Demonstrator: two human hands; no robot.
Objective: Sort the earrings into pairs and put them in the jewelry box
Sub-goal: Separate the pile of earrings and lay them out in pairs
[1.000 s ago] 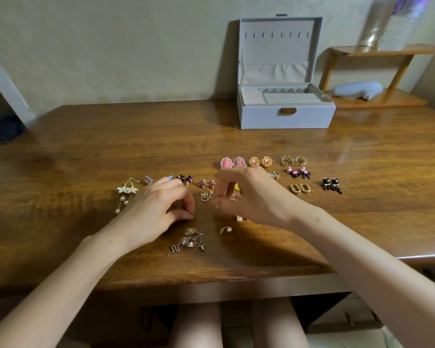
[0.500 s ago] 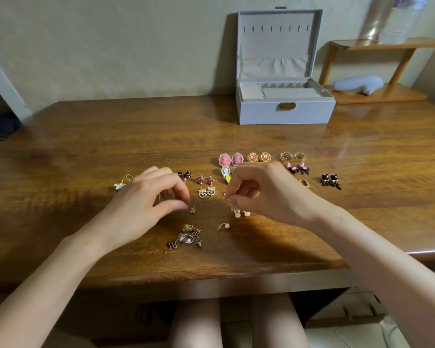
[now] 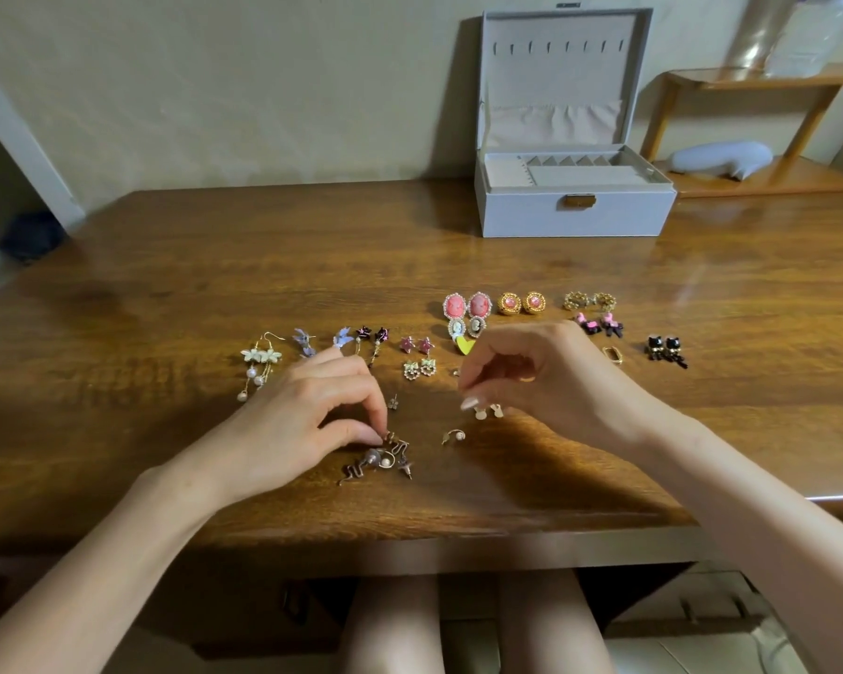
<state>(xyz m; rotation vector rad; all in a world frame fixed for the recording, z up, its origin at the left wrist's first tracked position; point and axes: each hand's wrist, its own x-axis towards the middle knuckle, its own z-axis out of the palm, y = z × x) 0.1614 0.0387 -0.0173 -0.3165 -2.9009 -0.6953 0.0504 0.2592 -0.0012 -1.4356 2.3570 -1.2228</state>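
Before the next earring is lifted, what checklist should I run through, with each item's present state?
1. Jewelry box open, lid upright: ok.
2. Left hand grip: thumb and forefinger pinch the top of the tangled pile: ok.
3. Pinched piece free of the tangle: cannot tell.
4. Right hand empty: cannot tell; curled, gold glint beneath.
5. Sorted pairs, such as the pink cameo pair, apart from the pile: ok.
6. All earrings paired: not ok; a pearl hook earring lies unpaired.

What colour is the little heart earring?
The heart earring is yellow, seen best in the head view.
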